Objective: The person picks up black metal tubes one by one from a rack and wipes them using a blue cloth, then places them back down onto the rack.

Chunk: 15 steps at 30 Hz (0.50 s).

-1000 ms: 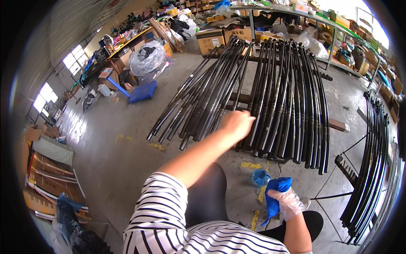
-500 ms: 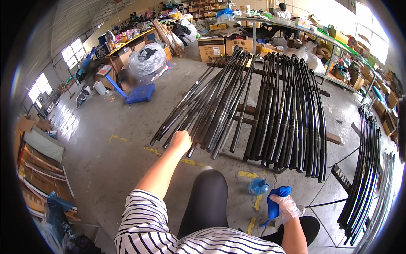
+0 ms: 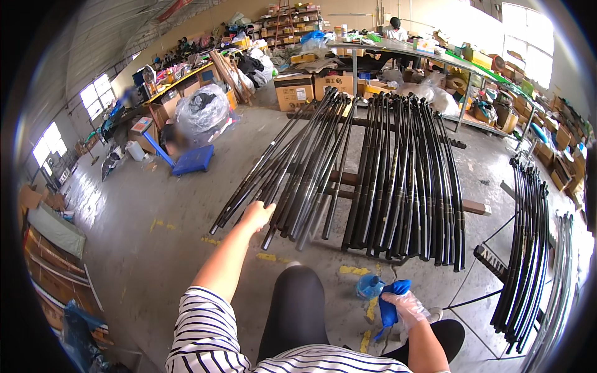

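Note:
My bare left hand [image 3: 257, 216] is at the near ends of a loose, fanned-out group of black poles [image 3: 298, 186]. Its fingers are bunched; what they grip, if anything, is hidden. Several pole ends just right of it look smeared by motion. In a clear plastic glove, my right hand [image 3: 407, 306] is closed around a blue cloth [image 3: 388, 309], low beside my right knee. The cloth hangs in front of a clear blue plastic bottle [image 3: 369, 286] on the floor. A tighter row of black poles [image 3: 407, 193] lies to the right of the loose group.
Brown beams [image 3: 476, 207] support the poles. Another bundle of black poles [image 3: 525, 248] rests on a rack at the right, with silvery poles [image 3: 556, 280] beside it. A blue platform scale [image 3: 193, 160] stands at left. Cartons [image 3: 294, 92] and a long cluttered table [image 3: 435, 56] lie beyond; a person [image 3: 395, 31] is behind it.
My view has shifted, so the scene sits lower and further left. The left hand has gone from a tight fist to looser, bunched fingers at the pole ends. The right hand keeps the cloth.

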Each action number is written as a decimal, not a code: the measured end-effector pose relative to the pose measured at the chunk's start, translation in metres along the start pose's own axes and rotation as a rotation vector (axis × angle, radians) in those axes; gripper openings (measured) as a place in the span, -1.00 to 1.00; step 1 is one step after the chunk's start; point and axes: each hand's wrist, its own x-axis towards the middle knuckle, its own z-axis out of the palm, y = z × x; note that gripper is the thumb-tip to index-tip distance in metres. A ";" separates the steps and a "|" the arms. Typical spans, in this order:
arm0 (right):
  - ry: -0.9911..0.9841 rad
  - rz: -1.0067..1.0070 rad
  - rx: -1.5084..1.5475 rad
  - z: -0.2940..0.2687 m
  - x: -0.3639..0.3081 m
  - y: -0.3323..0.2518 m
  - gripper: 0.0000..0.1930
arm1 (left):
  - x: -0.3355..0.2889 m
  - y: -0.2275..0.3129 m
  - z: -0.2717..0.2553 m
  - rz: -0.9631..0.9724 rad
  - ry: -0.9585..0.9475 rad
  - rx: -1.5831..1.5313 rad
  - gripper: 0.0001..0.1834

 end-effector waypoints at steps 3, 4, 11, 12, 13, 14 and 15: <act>-0.014 -0.008 0.067 -0.002 -0.003 0.000 -0.72 | 0.017 -0.011 0.005 0.157 0.140 -0.305 -0.50; -0.014 0.000 0.056 0.000 -0.004 -0.001 -0.71 | 0.017 -0.017 0.004 0.148 0.148 -0.348 -0.53; 0.054 0.008 0.192 -0.021 -0.030 -0.002 -0.55 | -0.088 -0.021 0.013 0.251 0.062 -0.409 -0.61; 0.041 -0.034 0.304 -0.021 -0.037 -0.006 -0.54 | -0.103 -0.044 0.016 0.219 -0.046 -0.507 -0.61; 0.018 -0.073 0.417 -0.018 -0.043 -0.014 -0.54 | -0.108 -0.084 0.027 0.259 0.120 -0.372 -0.55; 0.013 -0.112 0.535 -0.020 -0.049 -0.022 -0.53 | -0.123 -0.103 0.033 0.107 0.154 -0.353 -0.50; 0.036 -0.188 0.635 -0.023 -0.054 -0.033 -0.52 | -0.140 -0.110 0.041 0.093 0.240 -0.380 -0.48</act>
